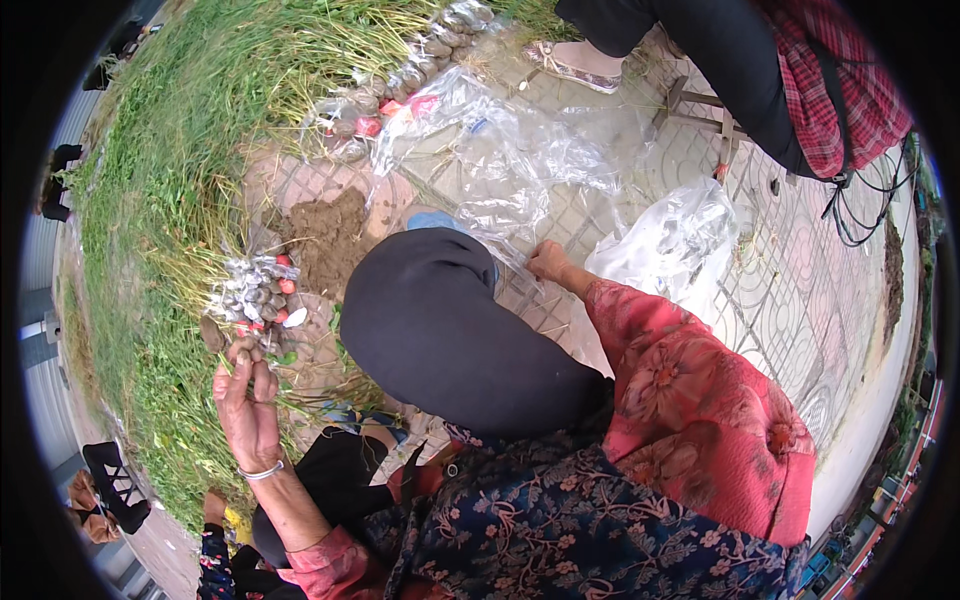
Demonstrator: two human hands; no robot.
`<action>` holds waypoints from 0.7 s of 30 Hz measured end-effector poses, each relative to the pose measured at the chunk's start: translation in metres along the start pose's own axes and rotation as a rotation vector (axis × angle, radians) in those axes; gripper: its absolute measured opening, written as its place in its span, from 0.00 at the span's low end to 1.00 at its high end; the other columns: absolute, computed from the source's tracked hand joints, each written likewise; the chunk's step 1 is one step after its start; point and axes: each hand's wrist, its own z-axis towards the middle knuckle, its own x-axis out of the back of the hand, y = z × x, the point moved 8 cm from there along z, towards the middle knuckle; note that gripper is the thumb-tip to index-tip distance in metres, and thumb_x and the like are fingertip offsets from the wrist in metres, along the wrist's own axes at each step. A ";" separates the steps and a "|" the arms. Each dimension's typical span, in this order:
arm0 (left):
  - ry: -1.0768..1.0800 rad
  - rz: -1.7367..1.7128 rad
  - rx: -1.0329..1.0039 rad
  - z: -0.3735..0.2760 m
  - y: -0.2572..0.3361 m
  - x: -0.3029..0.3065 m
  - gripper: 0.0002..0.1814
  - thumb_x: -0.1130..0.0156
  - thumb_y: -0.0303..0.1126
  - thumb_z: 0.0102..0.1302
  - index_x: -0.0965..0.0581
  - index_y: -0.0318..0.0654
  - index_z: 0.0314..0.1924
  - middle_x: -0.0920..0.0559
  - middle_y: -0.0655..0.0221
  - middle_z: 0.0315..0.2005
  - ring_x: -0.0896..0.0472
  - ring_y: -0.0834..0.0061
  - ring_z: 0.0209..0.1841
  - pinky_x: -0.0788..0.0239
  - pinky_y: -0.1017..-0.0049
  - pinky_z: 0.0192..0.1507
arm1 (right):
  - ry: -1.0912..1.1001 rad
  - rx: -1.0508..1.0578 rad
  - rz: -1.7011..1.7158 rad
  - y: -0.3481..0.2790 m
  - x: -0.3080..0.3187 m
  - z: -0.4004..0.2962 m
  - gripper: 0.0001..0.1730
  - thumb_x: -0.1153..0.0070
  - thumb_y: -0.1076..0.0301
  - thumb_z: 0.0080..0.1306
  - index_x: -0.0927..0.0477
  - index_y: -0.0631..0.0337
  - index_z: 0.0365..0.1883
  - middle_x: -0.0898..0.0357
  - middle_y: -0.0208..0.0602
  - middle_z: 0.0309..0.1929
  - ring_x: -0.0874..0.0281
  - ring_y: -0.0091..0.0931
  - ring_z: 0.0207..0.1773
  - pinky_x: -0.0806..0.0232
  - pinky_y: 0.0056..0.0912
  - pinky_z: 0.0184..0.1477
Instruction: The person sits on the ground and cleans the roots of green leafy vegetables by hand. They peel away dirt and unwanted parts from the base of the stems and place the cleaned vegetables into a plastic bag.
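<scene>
My left hand, with a bracelet at the wrist, is raised at the left and pinches a thin green plant stem. Just beyond its fingertips is a brown lump of soil, seemingly at the end of that stem. Behind the fingers lies a bundle of plants whose root ends are wrapped in plastic, some red and most clear. Past my bent knee, my right hand reaches down to the paving, its fingers closed on the edge of a clear plastic sheet.
Wet mud is heaped beside my knee. Long green plants are piled along the left, with more wrapped roots at the top. A white plastic bag lies right of my hand. Another person's shoe and a low stool are opposite.
</scene>
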 end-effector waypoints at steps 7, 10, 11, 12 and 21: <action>0.039 0.005 0.004 0.001 -0.002 0.003 0.09 0.46 0.28 0.60 0.27 0.32 0.40 0.26 0.72 0.30 0.43 0.88 0.16 0.52 0.86 0.19 | -0.216 -0.122 -0.295 -0.001 0.014 -0.039 0.14 0.46 0.61 0.47 0.21 0.66 0.21 0.22 0.43 0.23 0.22 0.31 0.24 0.30 0.31 0.29; 0.014 0.008 0.011 0.001 -0.001 -0.001 0.10 0.46 0.27 0.60 0.28 0.32 0.40 0.27 0.73 0.30 0.43 0.89 0.17 0.52 0.86 0.19 | 0.194 -0.096 -0.189 0.023 0.048 -0.021 0.16 0.43 0.61 0.45 0.21 0.67 0.24 0.22 0.44 0.23 0.22 0.32 0.26 0.31 0.30 0.31; 0.032 0.007 0.016 0.000 -0.002 0.001 0.10 0.46 0.27 0.60 0.28 0.31 0.40 0.27 0.73 0.30 0.43 0.89 0.17 0.52 0.86 0.19 | 0.342 -0.061 -0.119 0.032 0.060 -0.017 0.16 0.42 0.61 0.45 0.21 0.67 0.24 0.22 0.45 0.23 0.22 0.33 0.28 0.31 0.31 0.33; 0.047 0.006 0.019 0.000 -0.002 0.001 0.10 0.46 0.27 0.60 0.28 0.31 0.41 0.27 0.73 0.30 0.43 0.89 0.17 0.52 0.86 0.19 | 0.493 -0.026 -0.047 0.036 0.072 -0.015 0.16 0.42 0.61 0.45 0.22 0.68 0.24 0.22 0.45 0.24 0.22 0.33 0.30 0.31 0.31 0.35; 0.025 -0.008 0.031 0.005 -0.002 -0.004 0.10 0.46 0.26 0.60 0.27 0.30 0.40 0.26 0.71 0.31 0.41 0.88 0.18 0.51 0.86 0.19 | 0.388 -0.130 0.107 0.089 0.051 0.081 0.16 0.39 0.63 0.44 0.22 0.67 0.27 0.25 0.42 0.23 0.28 0.30 0.25 0.34 0.31 0.29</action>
